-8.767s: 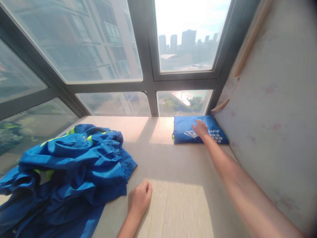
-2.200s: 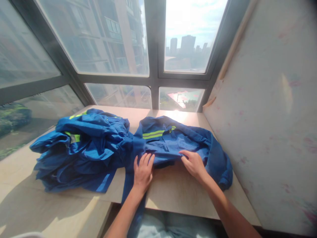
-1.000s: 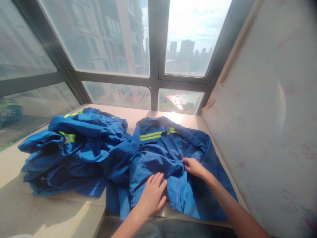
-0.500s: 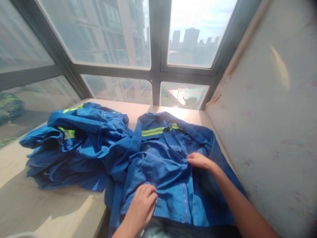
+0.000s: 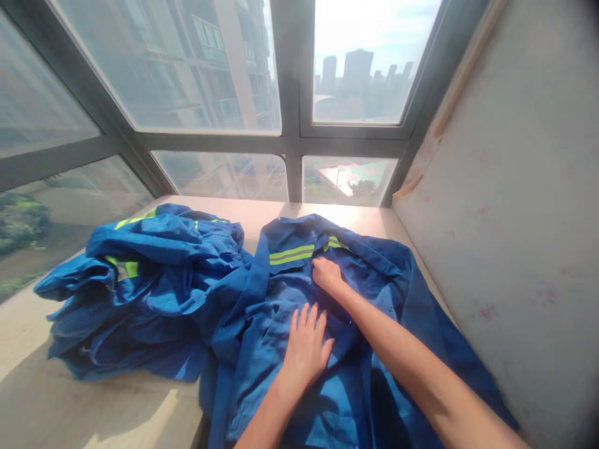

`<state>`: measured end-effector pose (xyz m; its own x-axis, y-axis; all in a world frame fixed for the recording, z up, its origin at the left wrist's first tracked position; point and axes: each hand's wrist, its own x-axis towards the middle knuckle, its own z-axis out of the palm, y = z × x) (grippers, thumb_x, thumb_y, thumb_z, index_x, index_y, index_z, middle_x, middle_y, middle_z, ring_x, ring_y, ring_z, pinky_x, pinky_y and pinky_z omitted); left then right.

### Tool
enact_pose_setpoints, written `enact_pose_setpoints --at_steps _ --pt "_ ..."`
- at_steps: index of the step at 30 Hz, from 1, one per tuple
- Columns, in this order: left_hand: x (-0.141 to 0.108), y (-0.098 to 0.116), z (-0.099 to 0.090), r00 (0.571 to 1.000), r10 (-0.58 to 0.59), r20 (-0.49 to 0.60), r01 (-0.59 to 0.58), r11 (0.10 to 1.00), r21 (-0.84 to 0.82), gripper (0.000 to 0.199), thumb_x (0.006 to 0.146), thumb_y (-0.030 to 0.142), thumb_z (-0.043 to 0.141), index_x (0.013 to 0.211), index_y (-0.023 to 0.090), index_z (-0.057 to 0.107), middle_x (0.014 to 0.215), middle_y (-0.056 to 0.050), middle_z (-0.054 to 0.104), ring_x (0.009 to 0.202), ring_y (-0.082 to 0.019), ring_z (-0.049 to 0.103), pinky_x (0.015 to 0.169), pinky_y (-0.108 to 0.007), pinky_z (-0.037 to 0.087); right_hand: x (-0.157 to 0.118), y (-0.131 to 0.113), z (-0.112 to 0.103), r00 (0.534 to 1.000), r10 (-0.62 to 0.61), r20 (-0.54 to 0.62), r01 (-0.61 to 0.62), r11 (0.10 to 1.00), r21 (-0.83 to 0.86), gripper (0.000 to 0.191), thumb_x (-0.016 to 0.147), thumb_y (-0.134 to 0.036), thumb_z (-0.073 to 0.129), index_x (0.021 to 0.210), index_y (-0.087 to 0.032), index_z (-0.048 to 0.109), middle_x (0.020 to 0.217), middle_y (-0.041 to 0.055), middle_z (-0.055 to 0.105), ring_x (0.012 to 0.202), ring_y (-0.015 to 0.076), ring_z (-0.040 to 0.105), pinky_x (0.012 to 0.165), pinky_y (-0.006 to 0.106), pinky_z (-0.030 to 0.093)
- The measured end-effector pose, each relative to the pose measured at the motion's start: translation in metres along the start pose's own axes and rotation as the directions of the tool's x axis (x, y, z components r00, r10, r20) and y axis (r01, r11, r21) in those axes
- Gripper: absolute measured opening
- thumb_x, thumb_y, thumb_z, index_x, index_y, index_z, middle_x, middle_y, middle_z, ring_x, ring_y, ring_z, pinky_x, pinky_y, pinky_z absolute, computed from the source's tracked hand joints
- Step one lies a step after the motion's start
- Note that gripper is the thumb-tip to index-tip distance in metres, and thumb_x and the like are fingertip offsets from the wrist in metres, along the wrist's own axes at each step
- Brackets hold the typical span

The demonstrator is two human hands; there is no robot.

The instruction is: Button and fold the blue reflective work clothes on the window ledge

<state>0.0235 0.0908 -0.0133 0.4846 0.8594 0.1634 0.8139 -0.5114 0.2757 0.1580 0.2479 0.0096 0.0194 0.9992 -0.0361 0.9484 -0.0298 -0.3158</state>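
A blue jacket (image 5: 262,374) with yellow-green reflective stripes lies spread out, its collar toward the window. My left hand (image 5: 307,343) rests on the front of the jacket with its fingers spread. Higher up, just below the chest stripe, my right hand (image 5: 326,273) is closed on the jacket's front edge. The fingertips of that hand are partly hidden. To the left, a crumpled heap of blue clothing (image 5: 163,249) with similar stripes lies against the jacket's sleeve.
A pale sill (image 5: 140,411) carries the clothing. Grey-framed windows (image 5: 291,146) stand behind it and on the left. On the right rises a pale wall (image 5: 515,218) close to the jacket's sleeve.
My right hand has moved up and left to the chest stripe, with the front edge in it. My left hand has moved up and right, fingers now spread. The jacket's lower front has shifted.
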Motion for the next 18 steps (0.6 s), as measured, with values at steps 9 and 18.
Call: enact_pose_setpoints --at_steps 9,18 --pt "-0.015 -0.021 0.007 0.993 -0.009 0.12 -0.002 0.996 0.093 0.061 0.089 0.033 0.058 0.148 0.023 0.047 0.16 -0.011 0.036 0.147 -0.034 0.033 0.116 -0.053 0.037 0.011 0.117 -0.028 0.964 0.206 -0.168 -0.198 0.978 0.063 0.034 0.1 -0.026 0.038 0.116 -0.02 0.068 0.117 0.0086 0.069 0.106 0.0214 0.065 0.085 0.028 0.047" --pt "0.062 -0.024 -0.037 0.978 -0.012 0.207 0.038 0.992 -0.123 0.035 0.096 0.034 0.049 0.125 0.021 0.064 0.127 -0.011 0.068 0.117 -0.028 0.063 0.1 -0.043 0.052 0.036 0.073 -0.032 0.975 -0.062 -0.214 0.046 0.996 -0.08 0.032 0.102 -0.027 0.037 0.116 -0.02 0.065 0.118 0.0116 0.065 0.109 0.0216 0.061 0.087 0.027 0.045"
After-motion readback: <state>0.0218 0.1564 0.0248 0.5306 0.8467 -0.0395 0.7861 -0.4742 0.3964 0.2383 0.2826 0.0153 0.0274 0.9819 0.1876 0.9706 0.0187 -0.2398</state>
